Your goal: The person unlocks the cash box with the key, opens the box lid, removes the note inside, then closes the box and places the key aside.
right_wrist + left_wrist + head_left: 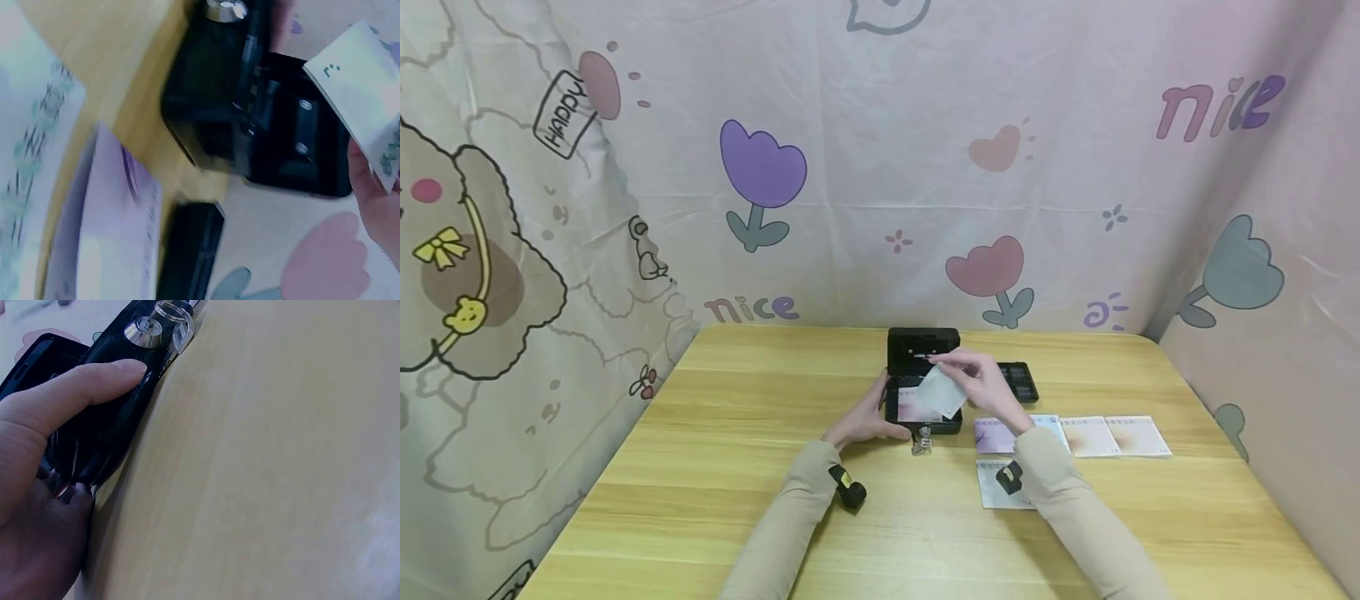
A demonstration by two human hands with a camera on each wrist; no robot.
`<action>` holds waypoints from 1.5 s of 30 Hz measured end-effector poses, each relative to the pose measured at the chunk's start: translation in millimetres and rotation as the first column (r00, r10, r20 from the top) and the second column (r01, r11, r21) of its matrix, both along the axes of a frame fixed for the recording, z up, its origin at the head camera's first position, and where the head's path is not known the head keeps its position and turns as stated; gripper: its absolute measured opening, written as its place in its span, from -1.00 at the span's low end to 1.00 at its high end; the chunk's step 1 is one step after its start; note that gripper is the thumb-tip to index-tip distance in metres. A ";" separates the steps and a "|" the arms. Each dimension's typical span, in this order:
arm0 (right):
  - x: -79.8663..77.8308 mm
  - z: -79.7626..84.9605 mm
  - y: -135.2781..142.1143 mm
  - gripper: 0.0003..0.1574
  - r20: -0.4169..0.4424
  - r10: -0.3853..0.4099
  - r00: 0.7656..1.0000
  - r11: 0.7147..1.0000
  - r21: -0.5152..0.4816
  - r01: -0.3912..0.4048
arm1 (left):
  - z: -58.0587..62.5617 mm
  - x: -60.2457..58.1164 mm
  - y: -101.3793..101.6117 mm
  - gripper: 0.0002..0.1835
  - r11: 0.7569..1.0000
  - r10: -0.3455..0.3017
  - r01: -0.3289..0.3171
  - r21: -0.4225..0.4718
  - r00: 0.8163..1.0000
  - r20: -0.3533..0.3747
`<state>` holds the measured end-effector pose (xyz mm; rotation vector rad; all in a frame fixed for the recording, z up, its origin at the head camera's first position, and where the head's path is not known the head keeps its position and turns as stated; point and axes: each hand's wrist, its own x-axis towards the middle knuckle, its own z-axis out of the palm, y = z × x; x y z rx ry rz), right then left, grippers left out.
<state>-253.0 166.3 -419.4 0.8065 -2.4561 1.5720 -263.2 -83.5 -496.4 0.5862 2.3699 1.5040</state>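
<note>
A black lockable cash box (946, 427) stands on the table with its lid (925, 340) raised. My left hand (863, 421) grips its left side, thumb along the front near the silver lock (143, 331). A key ring (171, 311) with keys hangs from that lock. Over the box, my right hand (988, 387) pinches a pale printed paper note (943, 392) between thumb and fingers, tilted, partly covering the interior. In the right wrist view the note (362, 94) shows a thin layered edge. Another pinkish note (912, 407) lies inside the box.
Right of the box is a black compartment tray (1021, 382). Nearer, a row holds a purple note (992, 437), a bluish one partly behind the right arm, and two pale brownish notes (1138, 437). A greyish note (991, 492) lies below them. A printed curtain (850, 250) hangs behind the table.
</note>
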 end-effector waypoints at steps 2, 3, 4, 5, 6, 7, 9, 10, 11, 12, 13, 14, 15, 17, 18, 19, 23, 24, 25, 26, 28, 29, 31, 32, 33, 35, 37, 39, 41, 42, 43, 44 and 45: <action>5.0 3.7 9.5 -0.68 0.004 0.025 1.000 0.999 0.034 -0.026 | 0.0 0.3 0.0 0.40 1.000 0.003 -0.003 0.000 1.000 0.003; 7.9 5.6 14.5 -0.68 0.013 0.036 0.999 0.997 0.061 -0.037 | 0.0 0.2 0.1 0.40 1.000 0.006 -0.006 -0.002 1.000 0.004; 10.7 6.8 19.5 -0.67 0.019 0.048 0.999 0.995 0.089 -0.050 | 0.1 0.1 0.2 0.41 1.000 0.009 -0.008 -0.002 1.000 0.007; 14.1 8.5 24.7 -0.66 0.027 0.055 0.998 0.991 0.123 -0.058 | 0.3 0.0 0.3 0.41 1.000 0.010 -0.010 -0.005 1.000 0.007; 16.8 8.8 30.5 -0.65 0.032 0.063 0.997 0.986 0.151 -0.067 | 0.5 -0.1 0.3 0.41 1.000 0.010 -0.010 -0.006 1.000 0.005; 19.9 9.2 36.3 -0.64 0.039 0.068 0.997 0.982 0.172 -0.074 | 0.5 -0.2 0.2 0.42 1.000 0.010 -0.010 -0.009 1.000 0.006; 25.6 8.7 48.3 -0.64 0.058 0.077 0.995 0.978 0.191 -0.086 | 0.5 -0.6 -0.1 0.42 1.000 0.009 -0.008 -0.012 1.000 0.009; 28.1 7.4 55.0 -0.64 0.065 0.088 0.994 0.978 0.185 -0.098 | 0.6 -0.6 -0.2 0.42 1.000 0.009 -0.008 -0.014 1.000 0.009; 31.1 6.7 62.2 -0.65 0.089 0.090 0.992 0.978 0.182 -0.105 | 0.6 -0.7 -0.2 0.41 1.000 0.008 -0.008 -0.018 1.000 0.007; 34.3 6.0 69.4 -0.65 0.113 0.088 0.990 0.978 0.181 -0.108 | 0.6 -0.9 -0.2 0.41 1.000 0.006 -0.006 -0.015 1.000 0.005; 37.4 5.3 76.6 -0.66 0.136 0.087 0.987 0.978 0.179 -0.111 | 0.6 -1.0 -0.2 0.41 1.000 0.005 -0.005 -0.017 1.000 0.008; 40.7 4.7 83.9 -0.68 0.156 0.082 0.984 0.977 0.185 -0.111 | 0.6 -1.2 -0.2 0.42 1.000 0.005 -0.005 -0.018 1.000 0.007; 44.0 4.1 91.1 -0.70 0.172 0.079 0.982 0.976 0.187 -0.111 | 0.5 -1.4 -0.1 0.42 1.000 0.004 -0.004 -0.017 1.000 0.003; 50.1 2.5 105.4 -0.74 0.188 0.065 0.980 0.973 0.207 -0.104 | -0.1 -1.6 0.1 0.43 1.000 0.003 -0.003 -0.020 1.000 0.001; 52.6 1.3 112.0 -0.77 0.183 0.069 0.981 0.971 0.214 -0.108 | -0.4 -1.9 0.2 0.44 1.000 0.002 -0.002 -0.017 1.000 -0.001; 54.6 -0.9 118.3 -0.79 0.172 0.076 0.982 0.970 0.216 -0.113 | -0.8 -1.8 0.2 0.44 1.000 0.002 -0.003 -0.017 1.000 -0.003; 60.7 -10.6 140.4 -0.86 0.156 0.112 0.981 0.964 0.222 -0.145 | -1.4 -2.2 0.2 0.45 1.000 0.003 -0.003 -0.013 1.000 -0.007; 61.7 -13.5 145.0 -0.87 0.152 0.122 0.981 0.962 0.224 -0.154 | -1.3 -2.3 0.3 0.44 1.000 0.002 -0.002 -0.009 1.000 -0.008; 62.6 -16.2 149.1 -0.88 0.152 0.130 0.980 0.961 0.224 -0.162 | -1.3 -2.2 0.4 0.44 1.000 0.002 -0.002 -0.008 1.000 -0.009; 63.5 -18.3 152.7 -0.88 0.155 0.138 0.978 0.959 0.225 -0.171 | -1.1 -2.2 0.4 0.44 1.000 0.003 -0.003 -0.011 1.000 -0.005; 64.5 -22.5 158.2 -0.89 0.154 0.151 0.976 0.956 0.228 -0.184 | -0.7 -2.1 0.6 0.43 1.000 0.006 -0.006 -0.012 1.000 -0.003; 64.8 -24.3 160.3 -0.89 0.155 0.158 0.975 0.955 0.226 -0.191 | -0.4 -2.1 0.8 0.42 1.000 0.008 -0.008 -0.011 1.000 -0.002; 65.1 -27.5 163.0 -0.88 0.152 0.166 0.974 0.953 0.230 -0.198 | -0.1 -2.0 1.0 0.41 1.000 0.012 -0.013 -0.015 1.000 -0.003; 65.1 -28.9 163.7 -0.87 0.155 0.167 0.974 0.952 0.233 -0.200 | 0.1 -2.0 1.2 0.41 1.000 0.015 -0.015 -0.019 1.000 -0.003; 65.2 -30.0 164.1 -0.87 0.159 0.165 0.974 0.950 0.240 -0.200 | 0.1 -2.0 1.4 0.40 1.000 0.015 -0.015 -0.020 1.000 -0.004; 64.8 -32.0 163.8 -0.85 0.174 0.155 0.972 0.947 0.253 -0.197 | 0.0 -2.1 1.3 0.40 1.000 0.016 -0.016 -0.021 1.000 -0.004; 64.5 -33.5 162.3 -0.82 0.189 0.136 0.973 0.942 0.280 -0.186 | -0.5 -2.2 1.1 0.40 1.000 0.015 -0.015 -0.026 1.000 -0.003; 64.5 -35.1 160.2 -0.79 0.205 0.113 0.972 0.936 0.307 -0.174 | -1.1 -2.1 1.0 0.40 0.999 0.013 -0.013 -0.029 1.000 -0.001; 64.7 -36.9 157.9 -0.77 0.210 0.093 0.973 0.928 0.336 -0.161 | -1.3 -2.1 1.0 0.40 1.000 0.013 -0.013 -0.029 1.000 -0.002; 64.9 -37.8 156.8 -0.76 0.207 0.086 0.975 0.924 0.350 -0.156 | -1.3 -2.0 1.0 0.40 0.999 0.012 -0.012 -0.030 1.000 -0.002; 65.1 -39.0 155.8 -0.76 0.199 0.081 0.977 0.921 0.360 -0.150 | -1.4 -1.9 1.0 0.40 0.999 0.013 -0.013 -0.030 1.000 -0.001; 65.3 -40.2 154.9 -0.76 0.191 0.077 0.978 0.918 0.368 -0.144 | -1.5 -1.8 1.0 0.40 0.999 0.013 -0.013 -0.031 1.000 0.001; 65.5 -41.2 154.1 -0.77 0.184 0.073 0.980 0.915 0.378 -0.139 | -1.5 -1.7 0.9 0.40 0.999 0.014 -0.014 -0.032 1.000 0.001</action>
